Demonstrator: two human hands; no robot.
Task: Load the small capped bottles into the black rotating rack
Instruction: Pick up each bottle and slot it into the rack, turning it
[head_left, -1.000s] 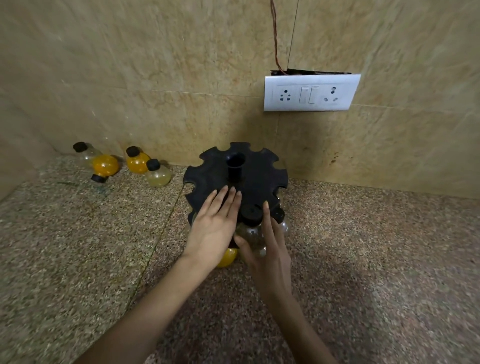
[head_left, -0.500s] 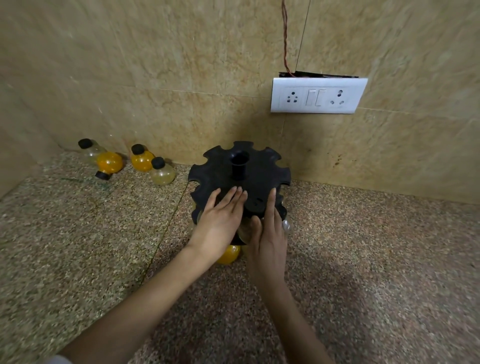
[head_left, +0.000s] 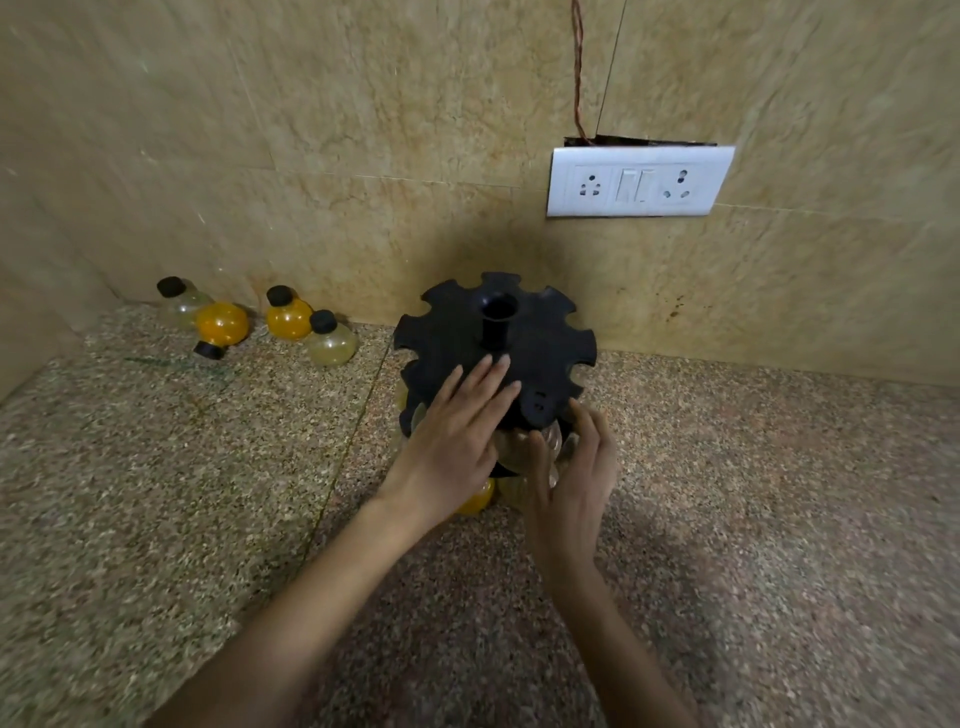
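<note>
Black plastic rack (head_left: 545, 358): a notched disc with an upright tube (head_left: 496, 322) at its centre, standing on a speckled stone counter (head_left: 156, 519) near the tiled wall (head_left: 311, 156).

Left hand (head_left: 457, 436): lies flat on the near part of the disc, palm down, fingers (head_left: 488, 384) straight and together, tips just short of the tube. It grasps nothing.

Right hand (head_left: 576, 473): just right of the left hand at the rack's near rim, slack, fingers loosely curved and apart, thumb toward the left. It is cupped beside the clear bottle (head_left: 522, 452), not closed round it. Whether the thumb touches the bottle cannot be told.

Clear bottle: hangs under the near rim, between the two hands, with its black cap (head_left: 540, 405) seated in a notch. An orange bottle (head_left: 475, 501) shows lower down beneath the left wrist, largely hidden. Another pale one at the disc's left rim is too dim to describe.

Loose bottles, well apart from the rack in the far left corner against the wall:
- far bottle (head_left: 182, 304), clear and upright
- tipped bottle (head_left: 221, 325), orange, on its side with its cap toward the viewer
- upright orange bottle (head_left: 288, 317)
- pale bottle (head_left: 330, 340), nearest the rack and touching the upright orange one

All four have black caps.

White socket plate (head_left: 639, 182): fixed to the wall above and right of the rack, with a wire (head_left: 576, 67) running up from its top edge.
</note>
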